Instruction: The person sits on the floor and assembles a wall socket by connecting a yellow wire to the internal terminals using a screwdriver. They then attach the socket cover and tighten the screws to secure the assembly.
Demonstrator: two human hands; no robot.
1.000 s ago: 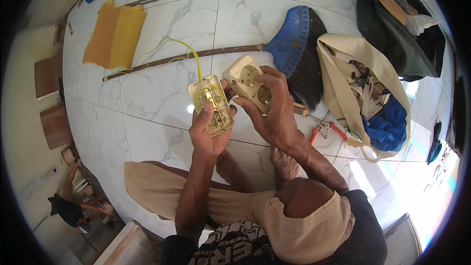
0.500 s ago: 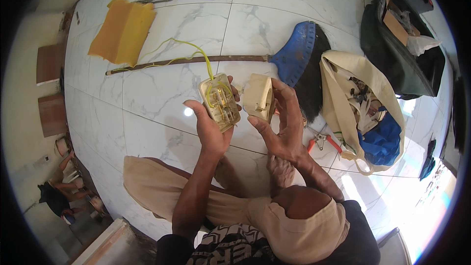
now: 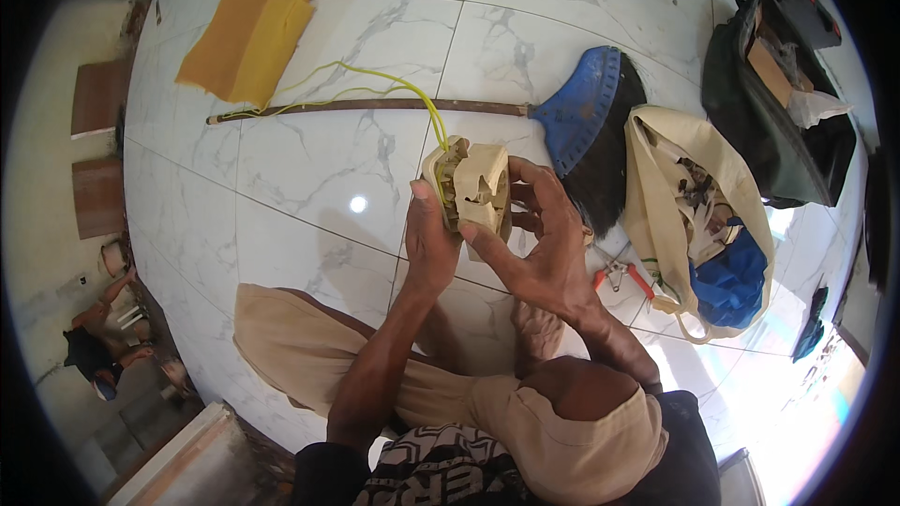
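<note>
Since the earlier frame, the cover (image 3: 486, 186) had come against the socket base (image 3: 441, 178). The left hand (image 3: 429, 245) gripped the base, fingers closed; the right hand (image 3: 544, 244) clasped the cover, just short of the blue broom (image 3: 577, 108).

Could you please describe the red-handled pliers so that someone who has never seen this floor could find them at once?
Start at the blue broom head on the white marble floor, then drop to the cream cloth bag beside it. The pliers lie on the tile at the bag's lower left edge, just past the right hand. Their red handles are the only red thing there.
</note>
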